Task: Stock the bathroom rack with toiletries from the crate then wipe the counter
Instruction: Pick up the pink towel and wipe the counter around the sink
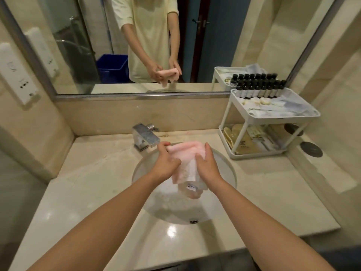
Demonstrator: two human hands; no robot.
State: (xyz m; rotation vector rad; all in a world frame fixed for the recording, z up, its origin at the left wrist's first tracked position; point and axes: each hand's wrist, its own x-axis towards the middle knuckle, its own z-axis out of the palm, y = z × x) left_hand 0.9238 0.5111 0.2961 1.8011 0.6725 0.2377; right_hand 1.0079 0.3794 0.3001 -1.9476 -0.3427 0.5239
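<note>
A pink cloth (186, 165) hangs over the round white sink (224, 165), just in front of the chrome faucet (145, 136). My left hand (166, 163) grips its upper left end and my right hand (208, 166) grips its right side, fingers wrapped round the fabric. A white label shows on the cloth's lower end. The white two-tier rack (273, 116) stands on the beige counter (88, 173) at the right. Its top shelf carries several small black-capped bottles (259, 88), round soaps and packets; its lower shelf holds gold and white packets.
A wide mirror (136, 45) spans the wall behind the faucet and reflects a blue crate (113, 67) behind me. A white wall socket panel (16, 75) is at the left. Two dark round coasters (311, 149) lie right of the rack.
</note>
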